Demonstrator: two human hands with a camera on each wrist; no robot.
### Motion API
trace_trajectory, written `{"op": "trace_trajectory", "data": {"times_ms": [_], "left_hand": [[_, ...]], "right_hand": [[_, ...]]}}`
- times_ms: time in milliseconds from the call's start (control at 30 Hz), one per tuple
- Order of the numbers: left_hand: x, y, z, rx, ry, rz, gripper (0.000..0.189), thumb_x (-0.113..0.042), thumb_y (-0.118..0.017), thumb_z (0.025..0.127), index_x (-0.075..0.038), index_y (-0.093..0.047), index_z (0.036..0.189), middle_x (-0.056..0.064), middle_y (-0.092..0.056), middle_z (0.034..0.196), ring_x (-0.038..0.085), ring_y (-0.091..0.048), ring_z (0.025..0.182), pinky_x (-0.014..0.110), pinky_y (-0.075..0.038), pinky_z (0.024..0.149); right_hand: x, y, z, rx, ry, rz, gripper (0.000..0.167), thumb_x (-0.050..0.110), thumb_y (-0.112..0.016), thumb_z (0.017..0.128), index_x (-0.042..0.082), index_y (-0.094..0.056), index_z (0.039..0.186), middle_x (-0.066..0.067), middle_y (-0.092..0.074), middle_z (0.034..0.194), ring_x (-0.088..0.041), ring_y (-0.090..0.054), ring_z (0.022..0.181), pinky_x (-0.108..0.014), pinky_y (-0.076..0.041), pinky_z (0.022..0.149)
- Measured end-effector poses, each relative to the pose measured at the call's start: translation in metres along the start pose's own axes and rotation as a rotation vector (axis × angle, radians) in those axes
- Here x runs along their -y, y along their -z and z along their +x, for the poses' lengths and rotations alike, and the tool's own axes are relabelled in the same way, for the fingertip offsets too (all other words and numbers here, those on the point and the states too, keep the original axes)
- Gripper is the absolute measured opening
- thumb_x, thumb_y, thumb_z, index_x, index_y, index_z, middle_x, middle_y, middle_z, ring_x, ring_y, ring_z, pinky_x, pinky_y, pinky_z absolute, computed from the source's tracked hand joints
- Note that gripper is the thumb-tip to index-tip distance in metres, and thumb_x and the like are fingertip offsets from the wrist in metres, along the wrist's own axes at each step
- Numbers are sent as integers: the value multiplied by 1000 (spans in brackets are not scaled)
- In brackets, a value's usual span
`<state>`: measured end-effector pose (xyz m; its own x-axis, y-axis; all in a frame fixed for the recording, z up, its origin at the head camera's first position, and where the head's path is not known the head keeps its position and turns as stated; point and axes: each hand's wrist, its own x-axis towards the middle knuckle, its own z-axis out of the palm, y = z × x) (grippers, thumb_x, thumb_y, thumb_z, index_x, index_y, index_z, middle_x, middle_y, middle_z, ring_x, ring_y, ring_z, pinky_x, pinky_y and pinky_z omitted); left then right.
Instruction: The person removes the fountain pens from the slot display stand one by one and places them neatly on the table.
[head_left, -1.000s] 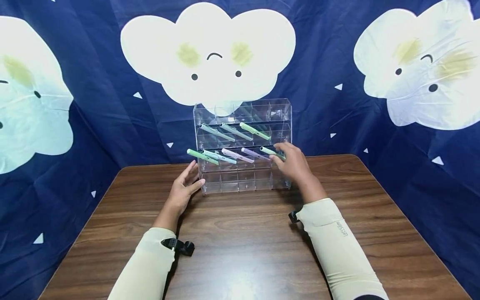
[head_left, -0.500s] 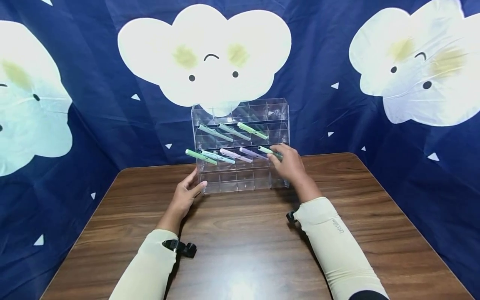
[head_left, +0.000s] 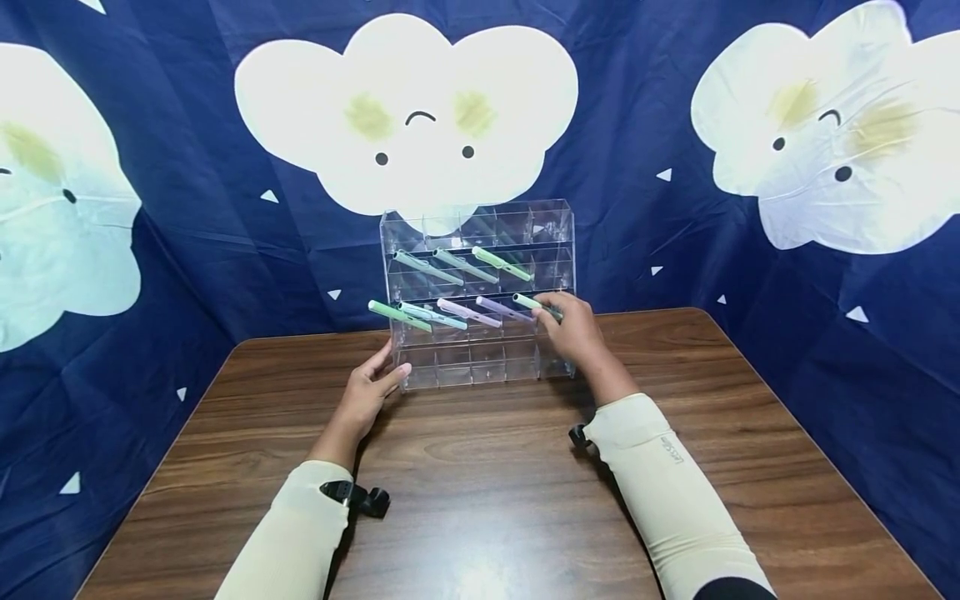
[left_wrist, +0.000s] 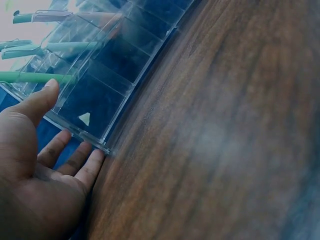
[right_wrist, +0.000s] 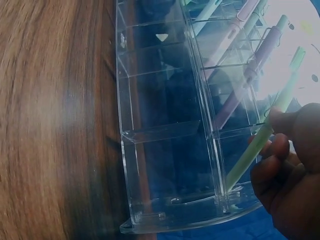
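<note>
A clear acrylic pen rack (head_left: 487, 367) with stepped rows of compartments stands on the table. My right hand (head_left: 576, 329) pinches a light green pen (right_wrist: 285, 95) between thumb and fingers. That pen's lower end sits in the right end compartment of a middle row. Left of it in the same row lean a purple pen (head_left: 498, 307), a pink pen (head_left: 465, 312), a pale blue pen (head_left: 431, 315) and a green pen (head_left: 397, 314). My left hand (head_left: 365, 392) rests against the rack's left side, its fingers extended and touching the lower edge.
In the row above lean two grey-blue pens (head_left: 423, 265) and a yellow-green pen (head_left: 501, 262). The brown wooden table (head_left: 480, 475) stretches toward me. Behind it hangs a dark blue curtain (head_left: 630, 233) with white clouds (head_left: 408, 92).
The view has shifted slightly. My right hand keeps its pinch on the light green pen, and my left hand has settled closer against the rack's side.
</note>
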<state>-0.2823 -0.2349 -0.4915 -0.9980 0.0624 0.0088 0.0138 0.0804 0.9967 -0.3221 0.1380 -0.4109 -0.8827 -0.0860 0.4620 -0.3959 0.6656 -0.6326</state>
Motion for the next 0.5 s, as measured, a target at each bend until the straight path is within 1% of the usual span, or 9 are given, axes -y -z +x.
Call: {"op": "trace_trajectory", "data": {"times_ms": [100, 233, 300, 433, 500], "left_hand": [[-1, 0, -1, -5, 4, 8, 72, -20, -70, 109, -26, -35, 172, 18, -38, 176, 33, -41, 160, 14, -55, 102], [-2, 1, -4, -14, 8, 41, 72, -22, -71, 109, -26, -36, 172, 16, -37, 177, 34, -40, 161, 14, -54, 102], [-1, 0, -4, -13, 3, 45, 72, -22, -71, 109, -26, -36, 172, 15, -37, 177, 36, -40, 162, 16, -54, 104], [1, 0, -1, -5, -10, 40, 74, -21, -72, 108, -25, -35, 172, 13, -36, 178, 36, -40, 161, 16, -55, 103], [1, 0, -1, -5, -10, 32, 74, -21, -72, 108, -26, -35, 172, 13, -36, 178, 35, -41, 161, 15, -55, 101]], "right_hand": [[-1, -1, 1, 1, 7, 11, 17, 16, -74, 105, 6, -80, 117, -17, -78, 122, -36, -73, 116, -53, -57, 104], [-4, -3, 1, 6, 12, 15, 13, 17, -73, 106, 7, -78, 112, -17, -77, 123, -37, -72, 118, -54, -56, 105], [-4, -3, 1, 4, 9, 14, 12, 17, -73, 106, 7, -77, 112, -16, -77, 121, -37, -72, 116, -54, -56, 103], [-4, -5, 0, -7, 5, 22, 13, 17, -74, 105, 7, -77, 112, -16, -75, 116, -36, -70, 107, -54, -56, 97], [-3, -6, 0, -15, 9, 23, 12, 16, -74, 105, 6, -76, 111, -17, -75, 115, -37, -70, 106, -54, -56, 97]]}}
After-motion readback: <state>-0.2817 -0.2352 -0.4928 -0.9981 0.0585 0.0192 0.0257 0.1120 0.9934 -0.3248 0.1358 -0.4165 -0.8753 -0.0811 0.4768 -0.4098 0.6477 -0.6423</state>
